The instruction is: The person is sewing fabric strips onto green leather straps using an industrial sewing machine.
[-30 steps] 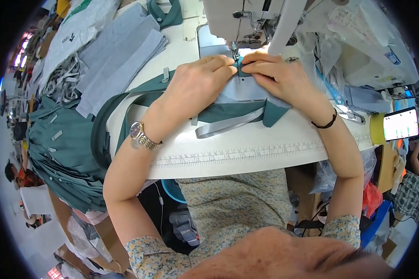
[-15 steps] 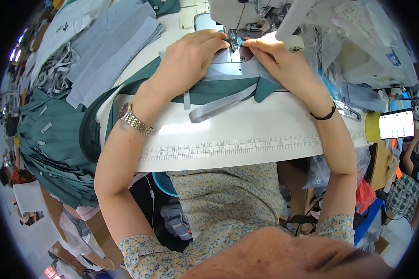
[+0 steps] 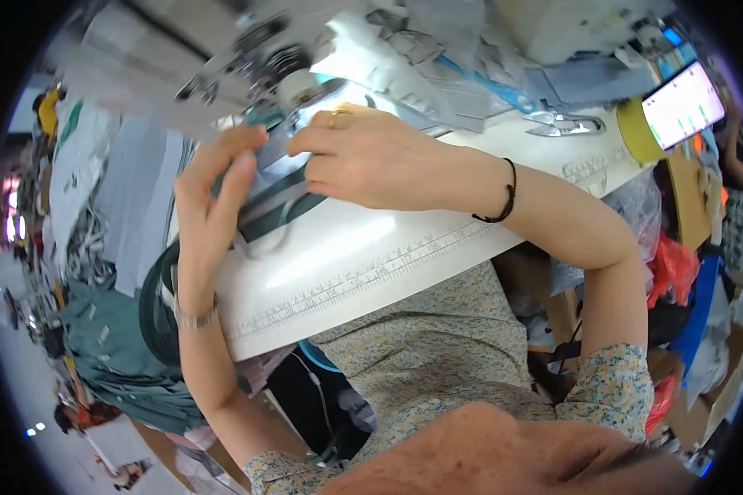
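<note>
In front of the sewing machine head (image 3: 285, 62), both my hands are raised close together over the white table. My left hand (image 3: 206, 186) pinches a bit of green fabric (image 3: 262, 118) between thumb and fingers, though motion blurs the tips. My right hand (image 3: 380, 161) is curled beside it, its fingertips closed at the fabric's edge; what they grip is partly hidden. Below the hands runs a dark green strip (image 3: 260, 224) with a loose grey ribbon (image 3: 287, 198) along it.
Thread snips (image 3: 565, 125) lie on the table right of my hands, near a lit phone (image 3: 683, 106) leaning on a yellow roll (image 3: 640, 132). A printed ruler (image 3: 371, 280) follows the front edge. Green garments (image 3: 120, 355) hang at left, below grey-blue cloth pieces (image 3: 132, 198).
My view has turned, tilting the table. Both hands have left the needle area and come nearer to me; the right hand now reaches across to the left with its fingers curled.
</note>
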A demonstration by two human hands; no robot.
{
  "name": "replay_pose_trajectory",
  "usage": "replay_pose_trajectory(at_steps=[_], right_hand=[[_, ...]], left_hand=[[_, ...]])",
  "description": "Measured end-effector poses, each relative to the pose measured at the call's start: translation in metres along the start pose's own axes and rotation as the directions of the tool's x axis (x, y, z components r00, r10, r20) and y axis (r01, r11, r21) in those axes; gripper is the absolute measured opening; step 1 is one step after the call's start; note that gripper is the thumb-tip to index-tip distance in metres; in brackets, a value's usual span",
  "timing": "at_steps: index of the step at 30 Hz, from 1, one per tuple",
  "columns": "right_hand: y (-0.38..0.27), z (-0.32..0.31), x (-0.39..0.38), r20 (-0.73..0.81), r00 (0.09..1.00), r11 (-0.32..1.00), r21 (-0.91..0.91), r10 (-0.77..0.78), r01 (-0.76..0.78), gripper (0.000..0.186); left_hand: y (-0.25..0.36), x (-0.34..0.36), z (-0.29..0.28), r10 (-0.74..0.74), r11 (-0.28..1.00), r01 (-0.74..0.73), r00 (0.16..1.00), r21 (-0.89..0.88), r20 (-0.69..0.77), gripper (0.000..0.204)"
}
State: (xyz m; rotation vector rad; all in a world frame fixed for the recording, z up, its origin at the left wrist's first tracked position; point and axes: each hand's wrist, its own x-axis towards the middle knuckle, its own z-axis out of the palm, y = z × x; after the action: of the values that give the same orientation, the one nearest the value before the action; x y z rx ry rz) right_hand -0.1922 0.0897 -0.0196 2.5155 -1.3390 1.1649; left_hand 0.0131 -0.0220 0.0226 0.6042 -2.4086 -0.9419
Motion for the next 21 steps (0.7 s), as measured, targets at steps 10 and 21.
replay_pose_trajectory(at_steps=[10,21], right_hand=[[0.013,-0.011,0.0,0.077,0.995,0.967,-0.238,-0.069,0.086,0.006],[0.014,-0.021,0.006,0.097,0.993,0.987,-0.14,-0.062,0.075,0.014]], left_hand=[[0.022,-0.008,0.023,0.435,0.621,-0.361,0.897,0.696,0.078,0.023],[0.003,-0.018,0.028,0.433,0.731,-0.398,0.898,0.553,0.075,0.021]])
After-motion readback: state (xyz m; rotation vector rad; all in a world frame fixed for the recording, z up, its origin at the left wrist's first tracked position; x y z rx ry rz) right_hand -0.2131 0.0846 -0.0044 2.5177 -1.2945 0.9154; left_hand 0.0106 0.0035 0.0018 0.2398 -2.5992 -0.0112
